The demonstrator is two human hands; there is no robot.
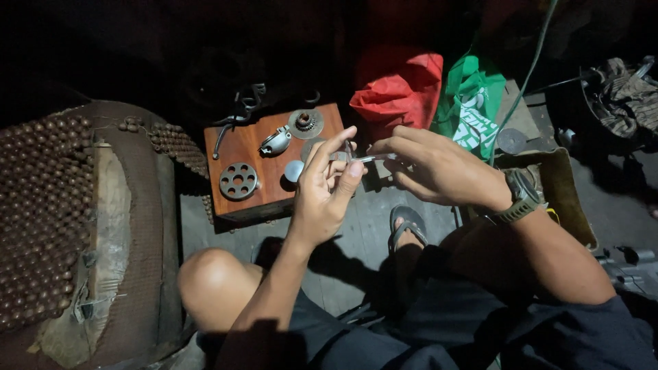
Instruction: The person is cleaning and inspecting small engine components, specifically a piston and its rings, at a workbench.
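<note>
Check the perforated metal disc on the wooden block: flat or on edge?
Flat. The perforated disc lies face-up on the wooden block, its ring of round holes fully visible from above; neither hand touches it.

floor (356,226): grey planks | light: dim, surroundings black | left: beaded seat cover (41,205) | right: cluttered floor

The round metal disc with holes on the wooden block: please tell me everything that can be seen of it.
The round metal disc is grey, dull metal, as it looks, with a ring of round holes around one hole in the centre. It lies flat near the front left corner of the reddish-brown wooden block. No hand touches it; the left hand is raised to its right. Other small metal parts lie apart from it on the same block, among them a toothed gear farther back.
</note>
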